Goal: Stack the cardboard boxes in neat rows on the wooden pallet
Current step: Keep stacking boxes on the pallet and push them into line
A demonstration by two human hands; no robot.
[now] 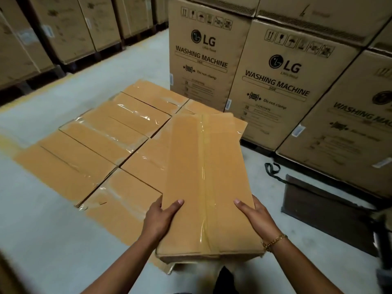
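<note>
- The long cardboard box [207,183], sealed down its top with clear tape, is held low over the near right part of the laid rows, its far end pointing at the tall cartons.
- It shows no print; its near underside is blurred.
- The left hand [161,217] grips the box's near left edge, thumb flat on top, fingers hidden beneath.
- The right hand [256,217] grips the near right edge the same way, with its fingers out of sight and a gold chain bracelet [274,240] on the wrist.
- Both forearms reach forward from the bottom edge, which cuts them off.
- The taped boxes [101,141] lie flat in touching rows; the held box covers part of the right row, and whatever they rest on is hidden.
- Just behind, the tall cartons [203,54] read "LG", "WASHING MACHINE", "SIDE", "Do not clamp" and "CAUTION" under a strip of handling symbols. The finer print is unreadable, and the rightmost carton is cut off.
- A dark flat panel [324,209] lies on the grey floor [42,230] at right, a green strap [272,169] beside it; neither is clear.
- Far cartons [63,28] at upper left are too blurred to read.
</note>
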